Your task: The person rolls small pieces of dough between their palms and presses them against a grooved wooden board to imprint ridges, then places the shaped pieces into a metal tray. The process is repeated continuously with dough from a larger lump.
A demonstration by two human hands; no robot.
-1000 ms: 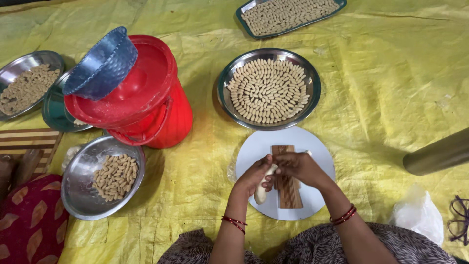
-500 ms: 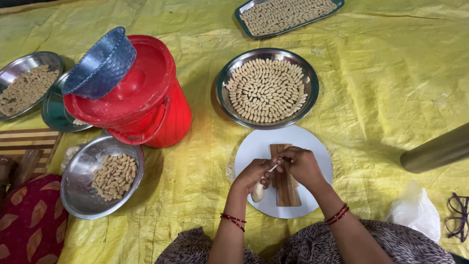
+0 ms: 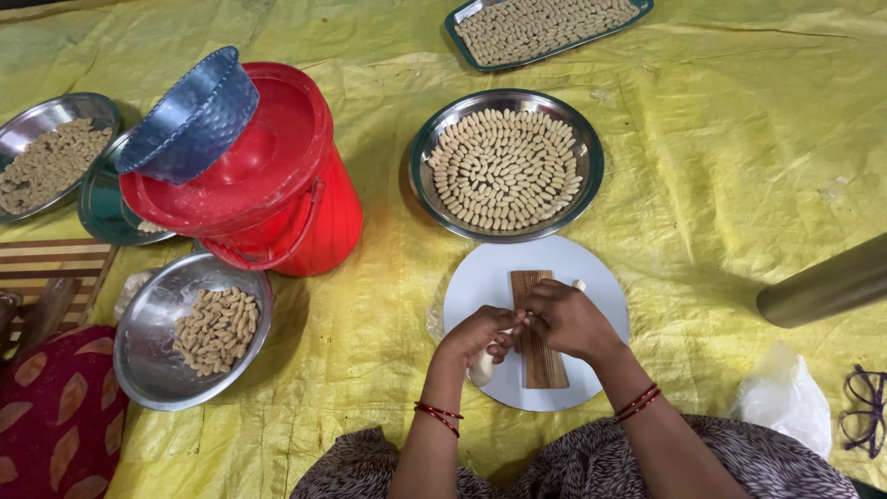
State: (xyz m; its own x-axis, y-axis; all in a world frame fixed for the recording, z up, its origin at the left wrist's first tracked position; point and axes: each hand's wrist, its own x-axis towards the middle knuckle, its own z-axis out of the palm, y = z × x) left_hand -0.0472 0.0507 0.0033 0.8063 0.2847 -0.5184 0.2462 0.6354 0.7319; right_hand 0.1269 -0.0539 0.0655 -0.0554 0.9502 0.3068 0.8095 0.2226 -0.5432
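Pinching a lump of dough [image 3: 482, 368] in the left hand [image 3: 479, 334] while the right hand [image 3: 568, 319] presses a piece onto the ridged wooden board [image 3: 540, 360], the person has nearly filled the steel plate [image 3: 506, 166] beyond.
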